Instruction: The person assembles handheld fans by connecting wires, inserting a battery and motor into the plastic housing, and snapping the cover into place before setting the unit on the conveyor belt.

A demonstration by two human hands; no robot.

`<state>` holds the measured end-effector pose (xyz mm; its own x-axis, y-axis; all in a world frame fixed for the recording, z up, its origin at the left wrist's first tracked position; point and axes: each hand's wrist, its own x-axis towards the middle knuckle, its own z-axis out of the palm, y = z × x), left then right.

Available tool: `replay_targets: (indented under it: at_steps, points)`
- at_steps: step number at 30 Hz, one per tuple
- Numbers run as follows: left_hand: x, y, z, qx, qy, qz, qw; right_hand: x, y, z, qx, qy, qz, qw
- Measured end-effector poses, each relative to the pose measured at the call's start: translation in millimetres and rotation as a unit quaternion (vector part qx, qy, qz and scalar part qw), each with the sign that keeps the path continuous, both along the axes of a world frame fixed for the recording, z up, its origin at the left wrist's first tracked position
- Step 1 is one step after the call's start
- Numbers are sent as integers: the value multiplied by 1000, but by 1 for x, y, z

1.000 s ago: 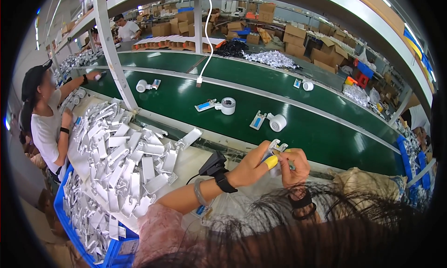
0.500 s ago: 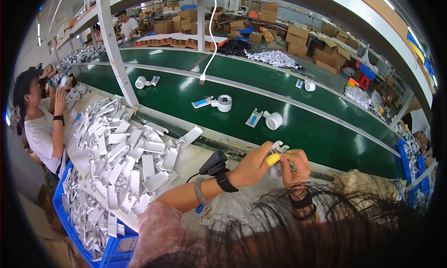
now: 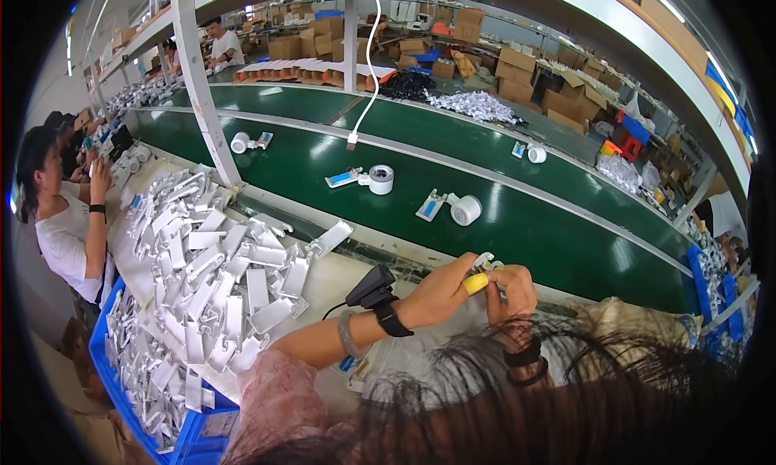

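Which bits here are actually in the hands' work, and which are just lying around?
In hand:
- left hand, yellow cot on one finger
- right hand
- small white part pinched between both

Lying about:
- pile of white plastic pieces on the bench
- blue crate of more pieces
- black scanner
- white rolls on the green conveyor

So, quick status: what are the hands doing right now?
Left hand and right hand pinch one small white part together. Yellow finger cot on left thumb. Nothing blocking; green conveyor belt just beyond.
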<state>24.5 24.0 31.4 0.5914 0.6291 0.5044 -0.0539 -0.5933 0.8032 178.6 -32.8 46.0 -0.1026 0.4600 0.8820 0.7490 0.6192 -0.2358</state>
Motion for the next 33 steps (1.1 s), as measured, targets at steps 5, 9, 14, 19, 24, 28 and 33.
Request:
replay_targets:
  at_steps: [5, 9, 14, 19, 24, 28, 33]
  points:
    - [6, -2, 2, 6, -32, -13, 999, 5, -6, 3, 1, -5, -12, 1000]
    - [-1, -1, -1, 1, -17, -4, 1000, 3, -1, 0, 1, -4, 16, 1000]
    - [-1, 1, 0, 20, -7, -8, 1000, 5, -3, 0, 7, -9, 18, 1000]
    - [-6, -2, 4, 35, 30, 12, 999, 3, -4, 0, 11, -8, 19, 1000]
    - [-6, 4, 10, 46, 23, -22, 998, 5, -6, 5, 19, -17, 18, 1000]
    - [-8, 10, 12, 43, 27, -29, 998, 6, -2, 8, 2, -20, 38, 999]
    - [-7, 5, 10, 58, 34, -11, 998, 4, -5, 2, 9, -8, 16, 1000]
